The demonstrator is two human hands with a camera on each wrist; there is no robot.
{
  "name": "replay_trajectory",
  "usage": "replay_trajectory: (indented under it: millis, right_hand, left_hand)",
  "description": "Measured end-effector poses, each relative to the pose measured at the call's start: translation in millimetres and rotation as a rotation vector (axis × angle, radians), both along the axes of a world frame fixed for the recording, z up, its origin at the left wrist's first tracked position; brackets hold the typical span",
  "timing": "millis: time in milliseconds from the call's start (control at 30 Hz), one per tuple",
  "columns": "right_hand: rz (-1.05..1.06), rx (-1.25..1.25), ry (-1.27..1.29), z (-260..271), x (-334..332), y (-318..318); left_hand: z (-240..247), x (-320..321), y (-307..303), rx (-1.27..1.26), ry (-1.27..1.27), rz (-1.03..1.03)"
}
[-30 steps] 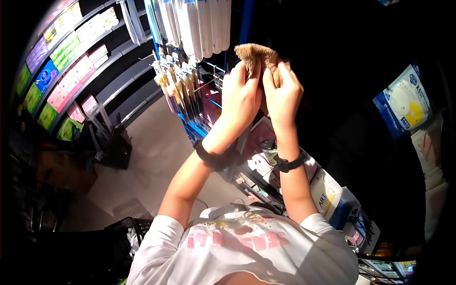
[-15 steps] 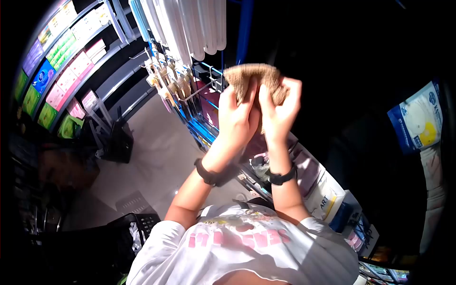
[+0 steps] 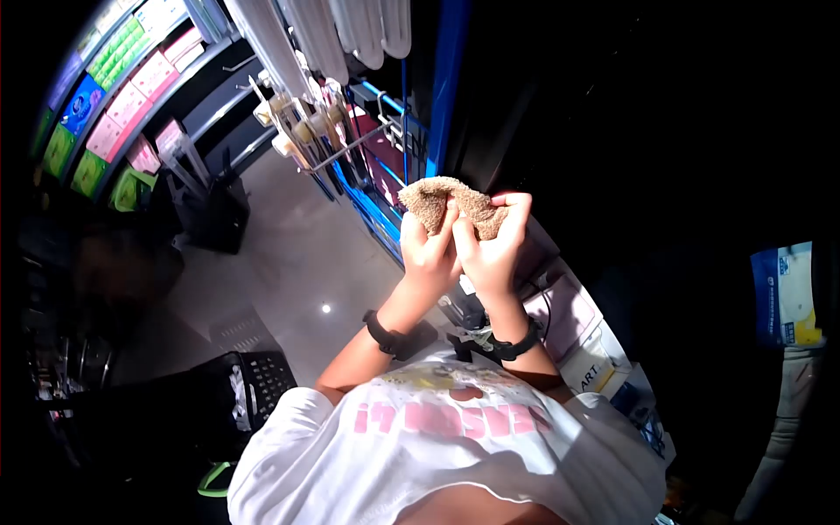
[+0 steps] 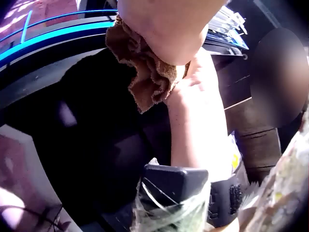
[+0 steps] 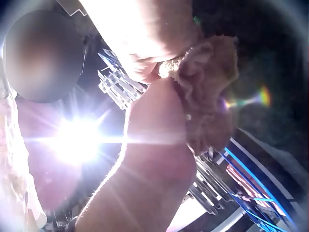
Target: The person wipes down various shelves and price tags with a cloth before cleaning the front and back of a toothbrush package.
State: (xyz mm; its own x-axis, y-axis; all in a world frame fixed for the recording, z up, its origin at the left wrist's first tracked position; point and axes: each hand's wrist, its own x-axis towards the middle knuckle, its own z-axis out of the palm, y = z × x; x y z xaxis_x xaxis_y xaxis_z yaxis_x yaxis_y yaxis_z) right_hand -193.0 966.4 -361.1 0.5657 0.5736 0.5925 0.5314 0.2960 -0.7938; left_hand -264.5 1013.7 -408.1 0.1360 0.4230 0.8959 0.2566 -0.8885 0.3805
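You pinch crumpled, brown, fuzzy cloth piece (image 3: pixel 427 206) with left hand (image 3: pixel 429 252) and right hand (image 3: pixel 486 257); it lies on far side of both, long axis left to right, neither hand nearer.

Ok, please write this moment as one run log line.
left hand: holds brown cloth | right hand: holds same cloth | cloth: bunched | black bands: both wrists

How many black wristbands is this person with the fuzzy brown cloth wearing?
2: one black wristband at the wrist of the left hand, a second black wristband at that of the right hand. Anything under the white sleeves would be hidden.
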Motion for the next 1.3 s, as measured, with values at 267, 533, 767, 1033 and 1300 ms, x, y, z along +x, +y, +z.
replay_trajectory:
  millis: [267,533,767,1033,1300]
  right_hand:
    - [0.074,0.086,0.176,8,0,1]
    - [-0.397,0.304,-0.315,23,-2,13]
    - [-0.303,0.110,0.007,-38,-16,1]
    - [-0.699,0.128,-0.517,21,-31,13]
    - [-0.722,0.113,-0.573,-38,-31,27]
  left_hand:
    - [27,-14,3,-0.063,0.148,-0.149]
    - [62,-12,21,0.141,0.119,-0.127]
    - [-1,-23,16,0.055,0.226,-0.264]
    - [48,-27,33,0.069,0.152,-0.220]
    - [10,-39,42,0.012,0.181,-0.287]
